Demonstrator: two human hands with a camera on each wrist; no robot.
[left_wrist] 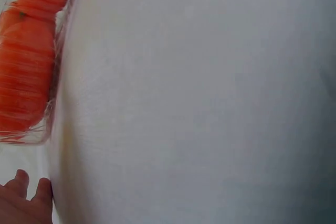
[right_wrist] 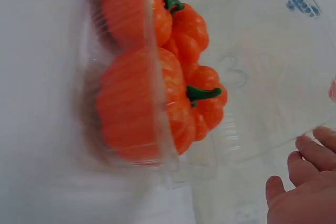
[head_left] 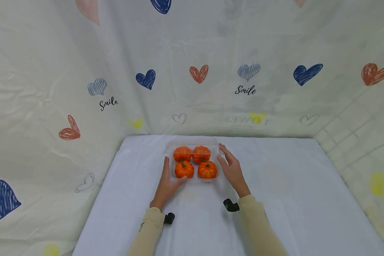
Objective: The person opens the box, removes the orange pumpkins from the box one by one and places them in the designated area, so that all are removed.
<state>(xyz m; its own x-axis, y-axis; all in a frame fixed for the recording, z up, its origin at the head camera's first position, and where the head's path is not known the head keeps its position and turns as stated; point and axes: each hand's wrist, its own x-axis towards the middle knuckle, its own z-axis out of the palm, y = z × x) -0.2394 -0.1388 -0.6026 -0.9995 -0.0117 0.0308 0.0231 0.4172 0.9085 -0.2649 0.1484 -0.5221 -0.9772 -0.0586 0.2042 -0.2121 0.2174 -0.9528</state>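
Head view: "Smile" (head_left: pixel 245 90) twice on backdrop (head_left: pixel 211 101) beyond left hand (head_left: pixel 166 183), right hand (head_left: pixel 233 172), both loosely spread; between them, four pumpkins (head_left: pixel 207 170) in one clear box (head_left: pixel 192 141).

Four orange pumpkins (head_left: pixel 207 170) (two front, two behind) sit in a clear box (head_left: pixel 196 175), lid (head_left: pixel 192 141) raised.

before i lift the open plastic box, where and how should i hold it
Probably hold the open plastic box low on both short walls, from left and right: it is wider than deep and carries four pumpkins, so support at both ends should keep it level. The lid at the back seems a poorer hold.
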